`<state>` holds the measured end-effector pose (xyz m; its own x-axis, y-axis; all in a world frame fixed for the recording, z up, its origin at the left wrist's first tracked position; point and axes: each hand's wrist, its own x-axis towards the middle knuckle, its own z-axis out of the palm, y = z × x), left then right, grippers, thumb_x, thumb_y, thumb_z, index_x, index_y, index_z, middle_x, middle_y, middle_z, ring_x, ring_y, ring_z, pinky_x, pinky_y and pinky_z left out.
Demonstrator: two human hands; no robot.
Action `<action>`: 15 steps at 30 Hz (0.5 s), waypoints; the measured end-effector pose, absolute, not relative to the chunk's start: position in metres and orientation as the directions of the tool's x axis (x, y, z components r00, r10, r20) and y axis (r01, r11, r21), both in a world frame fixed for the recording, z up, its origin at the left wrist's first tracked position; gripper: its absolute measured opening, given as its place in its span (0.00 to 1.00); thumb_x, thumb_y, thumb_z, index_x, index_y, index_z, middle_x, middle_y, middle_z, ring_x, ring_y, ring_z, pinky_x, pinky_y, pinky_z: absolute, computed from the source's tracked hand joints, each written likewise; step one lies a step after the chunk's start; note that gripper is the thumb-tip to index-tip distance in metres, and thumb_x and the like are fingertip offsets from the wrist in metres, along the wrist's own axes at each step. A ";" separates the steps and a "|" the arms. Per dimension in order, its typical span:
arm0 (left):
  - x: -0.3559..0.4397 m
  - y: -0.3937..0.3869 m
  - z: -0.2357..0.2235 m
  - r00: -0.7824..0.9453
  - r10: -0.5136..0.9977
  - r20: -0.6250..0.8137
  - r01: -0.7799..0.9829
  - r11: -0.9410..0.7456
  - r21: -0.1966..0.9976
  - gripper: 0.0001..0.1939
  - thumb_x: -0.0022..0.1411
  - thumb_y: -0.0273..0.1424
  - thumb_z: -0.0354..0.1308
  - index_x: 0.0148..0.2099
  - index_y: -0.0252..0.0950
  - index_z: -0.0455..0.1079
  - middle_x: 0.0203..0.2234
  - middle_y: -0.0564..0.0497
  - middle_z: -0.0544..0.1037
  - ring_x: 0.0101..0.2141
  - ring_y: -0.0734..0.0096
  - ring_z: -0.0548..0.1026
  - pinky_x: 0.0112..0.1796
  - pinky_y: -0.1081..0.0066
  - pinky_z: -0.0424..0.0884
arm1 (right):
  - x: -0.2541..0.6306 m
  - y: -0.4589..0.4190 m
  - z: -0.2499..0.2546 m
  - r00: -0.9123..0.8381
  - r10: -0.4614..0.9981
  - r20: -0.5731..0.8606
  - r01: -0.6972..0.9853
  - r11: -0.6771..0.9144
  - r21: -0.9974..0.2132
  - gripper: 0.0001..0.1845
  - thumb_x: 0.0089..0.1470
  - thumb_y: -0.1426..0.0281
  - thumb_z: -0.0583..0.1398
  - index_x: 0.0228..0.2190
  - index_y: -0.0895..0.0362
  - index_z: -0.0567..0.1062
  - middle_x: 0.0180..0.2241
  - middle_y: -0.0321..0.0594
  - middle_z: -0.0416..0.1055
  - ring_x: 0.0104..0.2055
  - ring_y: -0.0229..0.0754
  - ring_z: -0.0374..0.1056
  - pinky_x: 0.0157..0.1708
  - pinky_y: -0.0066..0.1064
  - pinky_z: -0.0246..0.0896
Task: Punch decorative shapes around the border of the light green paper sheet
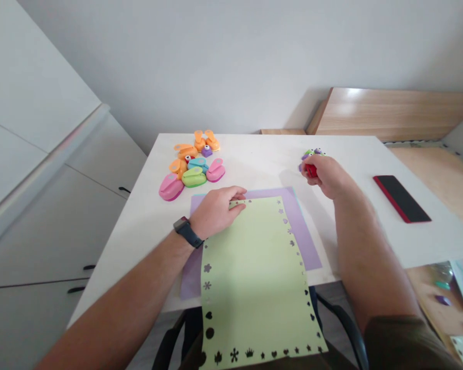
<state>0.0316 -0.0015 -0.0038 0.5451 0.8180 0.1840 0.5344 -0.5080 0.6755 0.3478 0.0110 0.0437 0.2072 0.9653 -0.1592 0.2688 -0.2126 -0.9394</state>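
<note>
Nearby, punches [194,177] beyond green sheet [254,267]

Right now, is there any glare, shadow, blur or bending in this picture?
Head view: glare on the wooden panel, soft shadows on the wall and on the table near the right hand; left forearm looks stretched, probably by a wide lens; the red object looks soft.

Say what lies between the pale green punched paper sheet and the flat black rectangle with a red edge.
In the head view, from the green sheet to the black rectangle: purple paper, white tabletop, the right forearm crossing, then bare tabletop.
</note>
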 end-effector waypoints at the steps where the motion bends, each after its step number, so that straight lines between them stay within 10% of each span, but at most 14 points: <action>1: 0.032 -0.001 -0.004 0.546 0.817 0.184 0.539 -0.511 0.670 0.16 0.64 0.30 0.60 0.54 0.37 0.72 0.46 0.47 0.83 0.46 0.62 0.82 0.49 0.62 0.78 | 0.355 0.010 0.044 0.220 0.963 -0.157 0.354 -0.229 -0.907 0.08 0.47 0.66 0.57 0.20 0.55 0.68 0.22 0.41 0.66 0.21 0.38 0.53 0.22 0.33 0.44; 15: 0.031 0.000 -0.008 0.547 0.816 0.187 0.554 -0.520 0.650 0.17 0.64 0.33 0.59 0.54 0.39 0.72 0.46 0.48 0.83 0.46 0.62 0.82 0.50 0.61 0.78 | 0.413 -0.001 0.051 0.285 0.922 -0.261 0.915 -0.343 -0.214 0.12 0.44 0.62 0.63 0.30 0.57 0.81 0.24 0.39 0.73 0.25 0.42 0.65 0.25 0.33 0.54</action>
